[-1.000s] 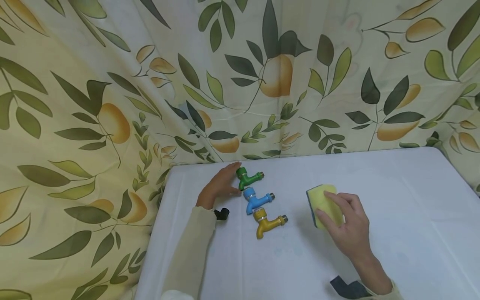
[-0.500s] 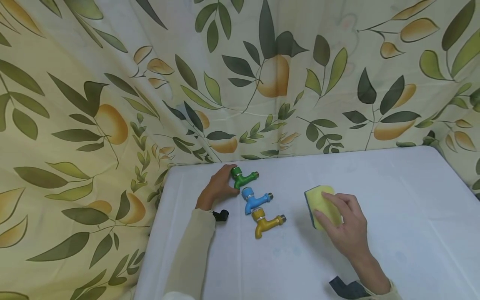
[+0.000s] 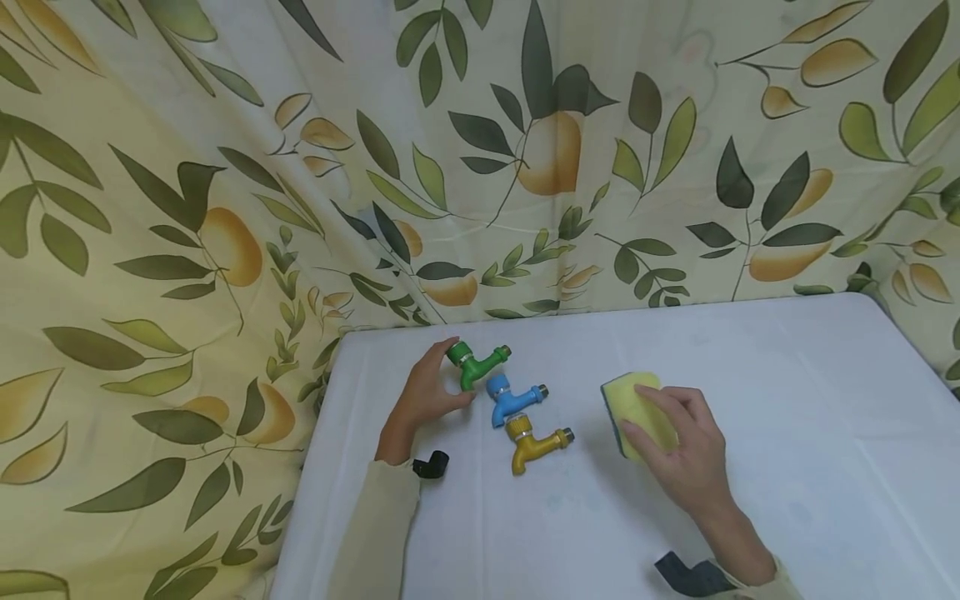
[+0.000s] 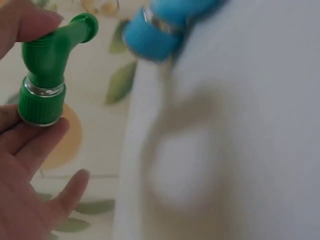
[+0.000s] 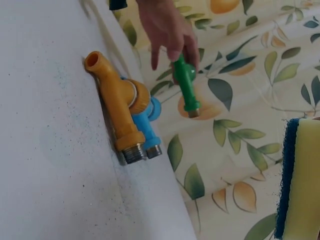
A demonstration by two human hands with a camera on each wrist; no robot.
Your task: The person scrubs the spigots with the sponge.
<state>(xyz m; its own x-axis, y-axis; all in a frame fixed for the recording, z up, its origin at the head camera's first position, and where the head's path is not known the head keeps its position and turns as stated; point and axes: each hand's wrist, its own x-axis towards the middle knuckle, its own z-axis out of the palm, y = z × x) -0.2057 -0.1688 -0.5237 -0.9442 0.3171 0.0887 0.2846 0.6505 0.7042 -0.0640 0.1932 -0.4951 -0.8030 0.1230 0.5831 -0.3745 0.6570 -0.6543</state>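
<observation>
My left hand pinches a green tap between thumb and fingertips, holding it at its cap end and spout end. In the right wrist view that green tap hangs above the table surface. Just right of it, a blue tap lies on the table, and a yellow tap lies nearer to me. My right hand grips a yellow sponge by its edges, to the right of the taps. A dark blue scouring layer shows on the sponge in the right wrist view.
All this is over a table with a white cover. A leaf-and-fruit patterned curtain hangs along its back and left edges. Black straps sit at both wrists.
My left hand has drawn the green tap leftward and slightly toward me, away from the blue one. The right hand with the sponge has shifted slightly left. Blue and yellow taps stay put.
</observation>
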